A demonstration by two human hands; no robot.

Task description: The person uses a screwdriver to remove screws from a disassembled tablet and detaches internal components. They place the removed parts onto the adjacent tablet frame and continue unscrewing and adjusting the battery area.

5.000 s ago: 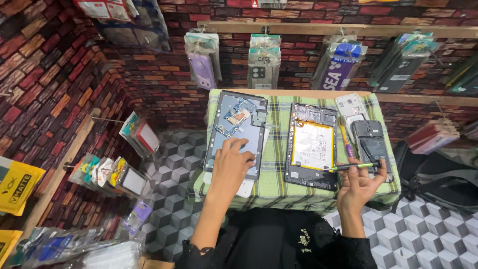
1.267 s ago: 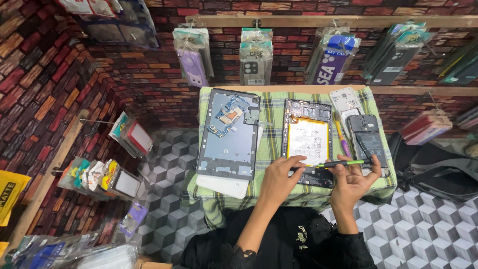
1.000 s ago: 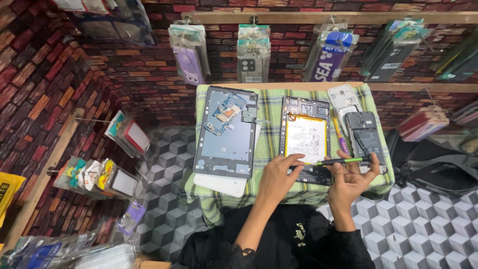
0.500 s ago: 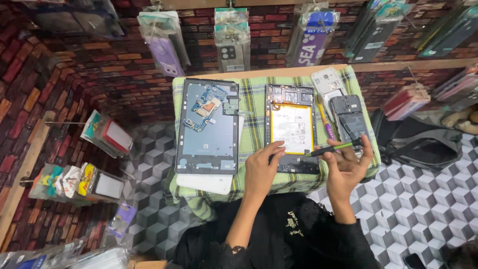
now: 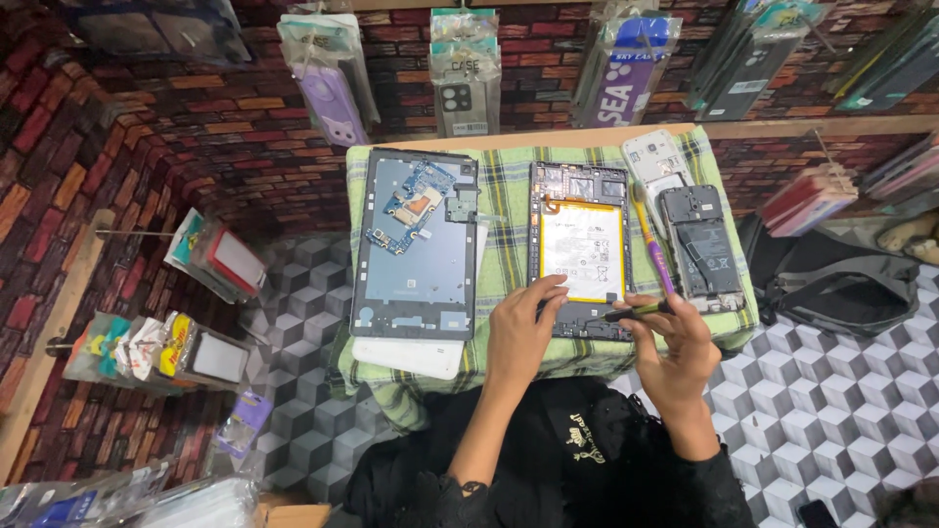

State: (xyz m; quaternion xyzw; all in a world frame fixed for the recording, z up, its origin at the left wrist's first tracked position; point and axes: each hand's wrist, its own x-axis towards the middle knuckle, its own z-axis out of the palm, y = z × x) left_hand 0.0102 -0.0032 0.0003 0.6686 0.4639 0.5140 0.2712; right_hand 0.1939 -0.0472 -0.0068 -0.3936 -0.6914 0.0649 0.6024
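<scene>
My left hand (image 5: pixel 523 332) lies flat, fingers spread, on the near edge of the open tablet (image 5: pixel 581 249). My right hand (image 5: pixel 675 342) pinches a tool (image 5: pixel 636 312), long axis crosswise, tip pointing left. The tablet's long axis runs near to far, mid-tabletop (image 5: pixel 509 244). Bare cloth flanks it; a back panel (image 5: pixel 416 244) lies left.

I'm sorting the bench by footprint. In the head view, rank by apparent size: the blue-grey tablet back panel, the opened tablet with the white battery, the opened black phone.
Largest to smallest:
1. Blue-grey tablet back panel.
2. Opened tablet with the white battery, partly covered by the left hand.
3. Opened black phone, clearly smallest.
</scene>
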